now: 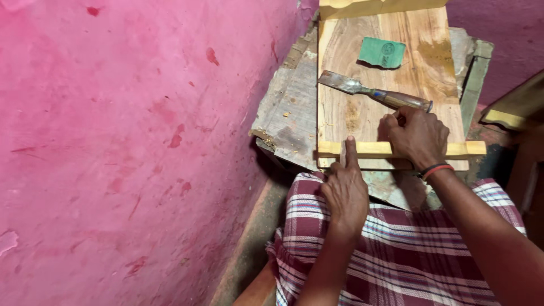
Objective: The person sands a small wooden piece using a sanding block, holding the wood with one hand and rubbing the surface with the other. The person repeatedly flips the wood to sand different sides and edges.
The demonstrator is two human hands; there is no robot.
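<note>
Wooden panel point(391, 73), pale brown with strong grain, lies flat on a rough grey worktop point(286, 110) of weathered boards, its long sides running from near to far. Head view: a yellow-painted strip point(470, 148) crosses the panel's near end at right angles; a matching yellow piece point(362, 7) sits at the far end.

The left hand point(345, 190) rests at the near edge with its index finger extended and laid across the strip near its left end, apparently pinning that end against the panel. The right hand point(416, 136) is curled, knuckles up, on the strip further right, pressing down with fingers folded; whether it pinches anything small cannot be told. The two hands are apart, both bearing on the same strip, which would hold it square and stop it from sliding. A red-and-black band circles the right wrist.

A chisel point(374, 92) with a broad steel blade and brown wooden handle lies loose on the panel just beyond the right hand, handle end nearest it, within easy reach. A small green sheet of abrasive paper point(382, 52) lies further off.

Left of the worktop stands a pink wall point(124, 141), stained and scuffed. A checked maroon-and-white cloth point(396, 249) covers the person's lap, nearest the camera.
</note>
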